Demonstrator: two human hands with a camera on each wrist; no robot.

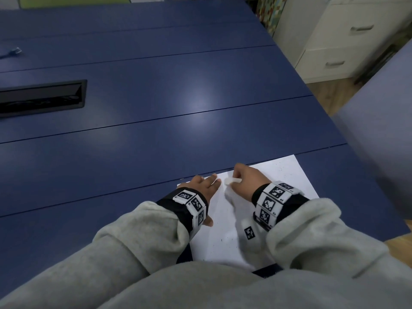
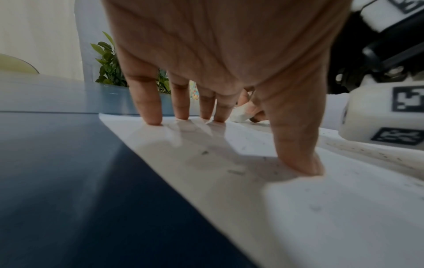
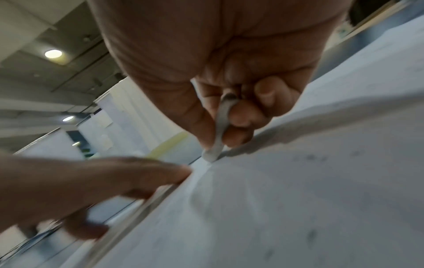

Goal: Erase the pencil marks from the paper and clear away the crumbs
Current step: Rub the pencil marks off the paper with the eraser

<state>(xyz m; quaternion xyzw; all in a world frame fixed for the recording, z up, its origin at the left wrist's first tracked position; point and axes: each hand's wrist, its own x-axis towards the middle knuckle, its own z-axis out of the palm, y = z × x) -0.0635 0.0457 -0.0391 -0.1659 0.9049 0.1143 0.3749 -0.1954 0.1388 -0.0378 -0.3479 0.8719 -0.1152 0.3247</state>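
A white sheet of paper [image 1: 225, 233] lies on the blue table near its front right corner. My left hand [image 1: 204, 186] presses flat on the paper's left part, fingers [image 2: 149, 107] straight and spread, thumb tip down on the sheet. My right hand [image 1: 247, 177] pinches a white eraser [image 1: 231, 180] between thumb and fingers; its lower end [image 3: 212, 154] touches the paper near the far edge, just right of the left fingertips. Small dark eraser crumbs [image 2: 236, 171] lie scattered over the paper [image 2: 229, 181]. Faint grey marks [image 3: 309, 158] show on the paper [image 3: 298, 208].
The blue table [image 1: 156, 108] stretches far and left, with a black cable slot [image 1: 42, 98] at the left. A blue chair back [image 1: 383, 139] stands close on the right. White drawers [image 1: 347, 41] stand beyond the table's right edge.
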